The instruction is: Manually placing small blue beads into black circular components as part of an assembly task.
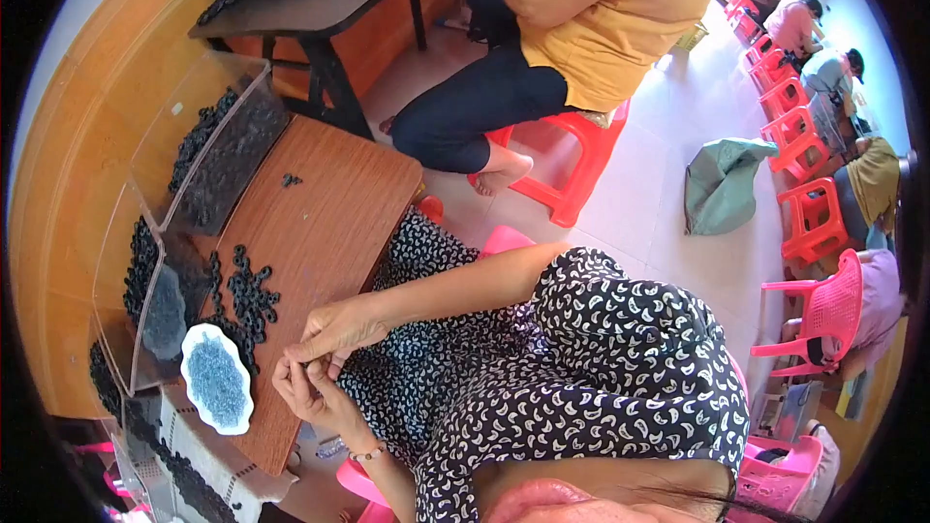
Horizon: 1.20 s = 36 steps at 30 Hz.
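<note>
My right hand and my left hand, which has a bracelet at the wrist, meet over the near edge of a brown wooden table. Both have their fingertips pinched together around something small and dark, too hidden to name. Beside them on the tabletop lies a loose pile of small black ring-like parts. A white scalloped dish holds many tiny blue-grey pieces. One small black cluster lies apart, farther up the table.
Transparent bins with black parts line the table's far edge. A person in a yellow top sits on a red stool at a dark table. A green sack lies on the floor; several people sit along the right wall.
</note>
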### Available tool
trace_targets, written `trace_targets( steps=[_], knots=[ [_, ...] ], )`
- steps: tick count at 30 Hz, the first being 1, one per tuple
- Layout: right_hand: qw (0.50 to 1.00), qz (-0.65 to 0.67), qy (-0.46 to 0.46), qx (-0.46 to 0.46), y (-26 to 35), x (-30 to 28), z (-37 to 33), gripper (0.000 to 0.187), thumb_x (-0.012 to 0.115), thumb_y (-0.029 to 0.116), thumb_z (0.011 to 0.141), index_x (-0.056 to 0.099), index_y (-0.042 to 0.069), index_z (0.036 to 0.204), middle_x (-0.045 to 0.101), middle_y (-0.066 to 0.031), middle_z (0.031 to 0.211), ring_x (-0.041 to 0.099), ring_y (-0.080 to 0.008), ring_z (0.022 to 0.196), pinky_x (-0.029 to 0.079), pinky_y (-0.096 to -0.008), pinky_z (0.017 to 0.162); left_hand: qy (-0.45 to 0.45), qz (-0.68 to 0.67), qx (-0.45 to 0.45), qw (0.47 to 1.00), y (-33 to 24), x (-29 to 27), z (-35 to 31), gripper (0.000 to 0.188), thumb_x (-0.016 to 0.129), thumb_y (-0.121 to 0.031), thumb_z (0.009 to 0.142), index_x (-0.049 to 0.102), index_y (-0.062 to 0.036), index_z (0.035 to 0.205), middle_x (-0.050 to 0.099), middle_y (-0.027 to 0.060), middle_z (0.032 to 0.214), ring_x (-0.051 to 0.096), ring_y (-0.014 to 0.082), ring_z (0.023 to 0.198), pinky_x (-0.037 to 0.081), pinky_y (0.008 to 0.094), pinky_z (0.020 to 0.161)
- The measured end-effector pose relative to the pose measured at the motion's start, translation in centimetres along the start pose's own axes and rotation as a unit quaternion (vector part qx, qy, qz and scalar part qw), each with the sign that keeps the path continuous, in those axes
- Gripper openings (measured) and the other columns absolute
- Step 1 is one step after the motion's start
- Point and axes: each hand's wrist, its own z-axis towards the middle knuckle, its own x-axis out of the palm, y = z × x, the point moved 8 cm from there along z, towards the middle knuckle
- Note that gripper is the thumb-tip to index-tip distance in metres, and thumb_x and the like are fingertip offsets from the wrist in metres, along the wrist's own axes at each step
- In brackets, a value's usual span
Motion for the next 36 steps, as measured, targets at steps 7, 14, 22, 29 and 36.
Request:
trace_targets(
  steps=[7,14,22,29,36],
  knots=[
    [0.982,-0.160,-0.102,-0.021,0.8,-1.8,-1.2,0.057,0.069,0.049,0.095,0.070,-0.007,0.103,0.071,-0.0101,0.096,0.066,-0.0123,0.086,0.055,-0.0257,0.071,-0.031,0.065,-0.001,0.997,-0.7,-0.7,-0.5,0.022,0.069,0.002,0.092,0.070,0.0064,0.113,0.059,0.0080,0.113,0.061,0.0165,0.101,0.052,0.0273,0.084],
    [0.893,-0.420,-0.146,-0.069,4.4,-1.4,-1.7,0.034,0.073,0.027,0.094,0.069,-0.007,0.089,0.073,-0.0115,0.078,0.068,-0.0126,0.069,0.054,-0.0261,0.060,-0.040,0.115,0.008,0.993,-2.6,-0.5,-0.9,0.027,0.075,-0.002,0.089,0.072,0.0031,0.115,0.061,0.0068,0.099,0.058,0.0150,0.087,0.048,0.0267,0.074],
    [0.718,-0.637,-0.203,-0.195,16.5,-0.9,0.9,0.030,0.072,0.031,0.091,0.074,0.003,0.080,0.072,-0.0104,0.076,0.069,-0.0192,0.070,0.053,-0.0353,0.063,-0.081,0.058,-0.058,0.993,-0.8,-1.3,-1.3,0.014,0.068,-0.007,0.095,0.076,0.0027,0.103,0.070,0.0095,0.089,0.063,0.0172,0.081,0.050,0.0288,0.076],
    [0.490,-0.730,-0.404,-0.252,34.1,-11.7,7.4,0.042,0.068,0.046,0.090,0.066,0.012,0.115,0.071,-0.0145,0.101,0.070,-0.0352,0.084,0.058,-0.0498,0.078,-0.080,0.039,-0.021,0.996,-1.8,-0.3,-1.0,0.012,0.069,-0.005,0.094,0.076,0.0018,0.101,0.070,0.0091,0.089,0.064,0.0160,0.081,0.050,0.0272,0.074],
    [0.551,-0.668,-0.300,-0.400,25.2,-5.4,5.2,0.025,0.071,0.028,0.091,0.073,0.003,0.089,0.071,-0.0143,0.080,0.069,-0.0201,0.070,0.053,-0.0339,0.064,-0.088,0.071,-0.028,0.993,-2.0,-1.3,-1.1,0.010,0.071,-0.003,0.092,0.077,0.0003,0.099,0.069,0.0100,0.087,0.064,0.0171,0.077,0.050,0.0271,0.069]
  ],
)
